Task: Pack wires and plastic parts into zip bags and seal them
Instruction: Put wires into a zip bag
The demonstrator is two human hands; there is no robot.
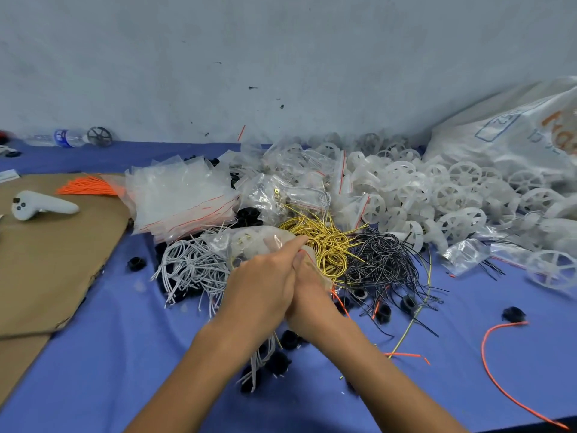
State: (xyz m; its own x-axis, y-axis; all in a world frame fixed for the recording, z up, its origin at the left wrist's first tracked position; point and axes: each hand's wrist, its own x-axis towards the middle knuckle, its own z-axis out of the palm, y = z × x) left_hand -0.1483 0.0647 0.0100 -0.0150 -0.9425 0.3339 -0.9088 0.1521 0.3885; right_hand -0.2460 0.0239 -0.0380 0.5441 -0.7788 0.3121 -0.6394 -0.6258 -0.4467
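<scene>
Both hands meet at the table's middle on a clear zip bag [249, 242] that holds a white plastic wheel and some wires. My left hand [265, 285] pinches the bag's edge from the left. My right hand [307, 295] pinches the same edge beside it, with the red seal line by its thumb. Behind the hands lie heaps of white wires [190, 267], gold wires [324, 242] and black wires [384, 264]. A stack of empty zip bags [181, 195] sits back left, and filled bags [293, 182] lie behind the gold wires.
A large heap of white plastic wheels [452, 195] and a big white sack [515, 132] fill the back right. Black plastic parts [384, 312] dot the blue cloth. Cardboard [46, 260] with a grey controller [40, 206] and orange wires [87, 186] lies left. A loose orange wire [487, 364] curves at right.
</scene>
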